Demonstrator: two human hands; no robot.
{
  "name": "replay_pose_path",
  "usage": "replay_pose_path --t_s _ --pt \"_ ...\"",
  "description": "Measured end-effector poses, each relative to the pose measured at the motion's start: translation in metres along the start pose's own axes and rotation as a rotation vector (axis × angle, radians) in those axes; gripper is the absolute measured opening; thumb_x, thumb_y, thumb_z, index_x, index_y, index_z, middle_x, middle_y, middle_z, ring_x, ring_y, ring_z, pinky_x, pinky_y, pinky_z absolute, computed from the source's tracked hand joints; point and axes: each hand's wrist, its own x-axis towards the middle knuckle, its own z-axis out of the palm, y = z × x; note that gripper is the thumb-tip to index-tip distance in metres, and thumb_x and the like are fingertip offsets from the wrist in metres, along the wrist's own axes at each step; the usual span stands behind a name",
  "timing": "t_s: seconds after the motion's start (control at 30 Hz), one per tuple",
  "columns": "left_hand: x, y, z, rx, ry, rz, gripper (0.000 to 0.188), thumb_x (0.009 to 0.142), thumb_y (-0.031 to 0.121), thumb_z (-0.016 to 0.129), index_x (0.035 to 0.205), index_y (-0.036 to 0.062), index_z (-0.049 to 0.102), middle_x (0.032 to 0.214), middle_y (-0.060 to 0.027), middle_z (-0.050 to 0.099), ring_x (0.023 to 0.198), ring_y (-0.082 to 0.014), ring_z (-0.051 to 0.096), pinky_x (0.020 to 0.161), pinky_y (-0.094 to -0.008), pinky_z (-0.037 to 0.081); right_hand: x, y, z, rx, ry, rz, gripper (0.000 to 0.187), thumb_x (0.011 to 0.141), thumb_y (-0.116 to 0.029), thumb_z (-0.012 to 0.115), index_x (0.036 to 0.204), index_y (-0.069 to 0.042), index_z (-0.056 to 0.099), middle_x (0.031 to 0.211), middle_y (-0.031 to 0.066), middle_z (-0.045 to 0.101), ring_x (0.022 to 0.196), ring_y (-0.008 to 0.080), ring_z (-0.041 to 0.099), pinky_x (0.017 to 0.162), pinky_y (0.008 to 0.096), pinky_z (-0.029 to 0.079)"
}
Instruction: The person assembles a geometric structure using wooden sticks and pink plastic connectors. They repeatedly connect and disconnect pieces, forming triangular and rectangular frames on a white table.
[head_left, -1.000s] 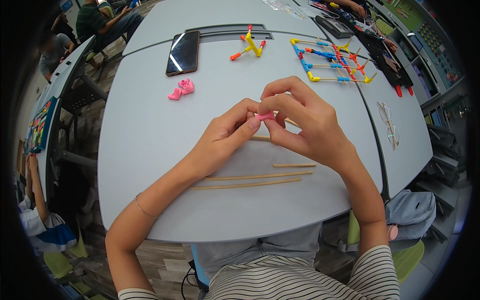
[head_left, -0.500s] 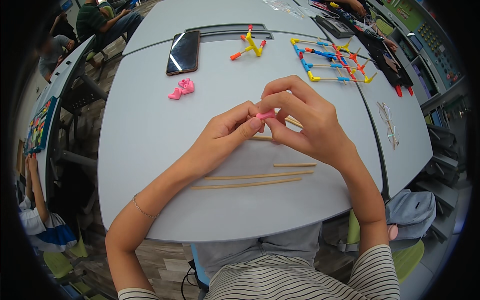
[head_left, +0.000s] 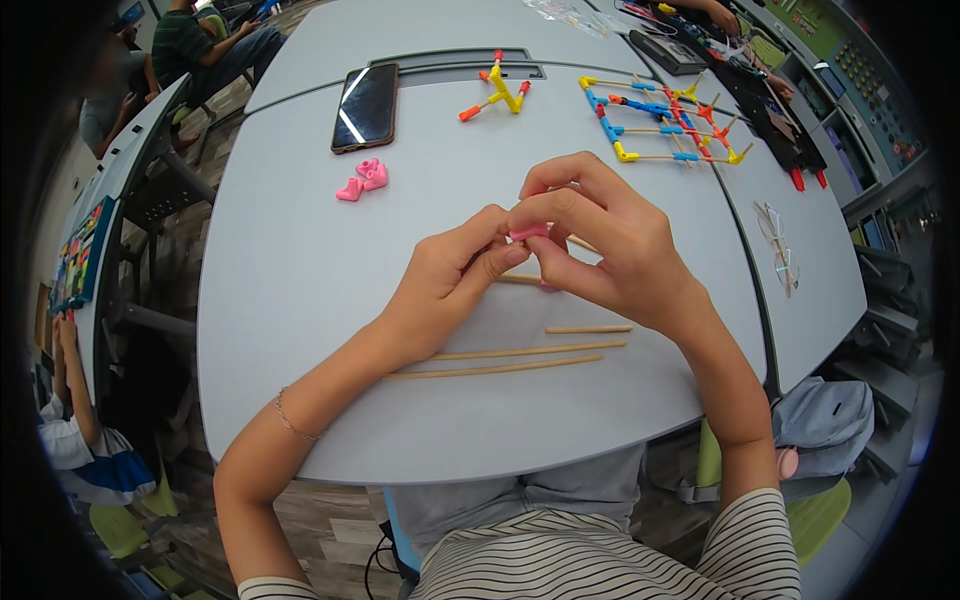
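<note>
Over the middle of the grey table [head_left: 300, 300], my left hand [head_left: 450, 275] and my right hand [head_left: 600, 240] meet, both pinching a small pink connector piece [head_left: 527, 232]. A thin wooden stick [head_left: 520, 279] passes under my fingers, mostly hidden by them. Three more wooden sticks [head_left: 520, 350] lie on the table just in front of my hands, two long and one short. Further left, two loose pink connector pieces [head_left: 362, 180] rest on the table.
A black phone [head_left: 366, 106] lies at the back left. Behind my hands stand a small yellow, red and orange stick figure [head_left: 497, 92] and a larger frame of sticks with coloured joints [head_left: 660, 125]. Glasses [head_left: 780, 250] lie at the right. Other people sit at the far-left table.
My hands have stayed together on the pink piece, with only slight finger shifts. Nothing else on the table has moved.
</note>
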Motion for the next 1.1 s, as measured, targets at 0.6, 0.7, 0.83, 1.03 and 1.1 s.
replay_pose_path --t_s 0.6,0.7,0.83,1.03,1.1 --pt "-0.001 -0.003 -0.01 0.095 -0.072 0.034 0.028 0.107 0.022 0.047 0.103 -0.0009 0.063 0.09 -0.0031 0.06 0.074 -0.0109 0.048 0.069 -0.026 0.043 0.004 0.002 -0.009 -0.08 -0.039 -0.068 0.019 0.084 -0.002 0.072 0.102 -0.004 0.07 0.102 0.0084 0.064 0.079 0.0204 0.067 0.067 0.0289 0.056" --pt "-0.002 -0.003 -0.01 0.091 -0.076 0.024 0.03 0.108 0.024 0.045 0.1 0.0002 0.063 0.086 -0.0023 0.057 0.072 -0.0111 0.046 0.068 -0.0259 0.042 0.004 0.0 -0.01 -0.047 -0.039 -0.028 0.018 0.084 -0.003 0.073 0.102 -0.004 0.071 0.099 0.0084 0.065 0.082 0.0207 0.068 0.071 0.0293 0.057" --pt "-0.001 -0.001 -0.011 0.129 -0.078 0.004 0.032 0.108 0.025 0.045 0.097 0.001 0.063 0.079 -0.0011 0.051 0.071 -0.0112 0.045 0.067 -0.0257 0.041 0.005 0.006 -0.011 0.068 -0.02 0.034 0.015 0.084 -0.004 0.073 0.098 -0.004 0.073 0.096 0.0076 0.067 0.082 0.0189 0.068 0.072 0.0284 0.056" --pt "0.001 0.0 -0.009 0.095 -0.062 -0.019 0.032 0.107 0.025 0.047 0.093 0.0013 0.063 0.076 -0.0012 0.05 0.069 -0.0109 0.044 0.066 -0.0256 0.041 0.006 0.002 -0.006 0.084 -0.012 0.09 0.013 0.082 -0.002 0.072 0.095 -0.005 0.074 0.095 0.0066 0.066 0.081 0.0181 0.068 0.07 0.0286 0.055" --pt "0.001 -0.002 -0.009 0.081 -0.043 -0.015 0.028 0.106 0.023 0.05 0.094 0.0016 0.064 0.076 -0.0047 0.052 0.067 -0.014 0.046 0.064 -0.0289 0.041 0.006 0.002 -0.004 0.065 -0.007 0.077 0.014 0.082 0.0 0.071 0.095 -0.005 0.074 0.096 0.0067 0.066 0.08 0.0187 0.068 0.069 0.0291 0.056"
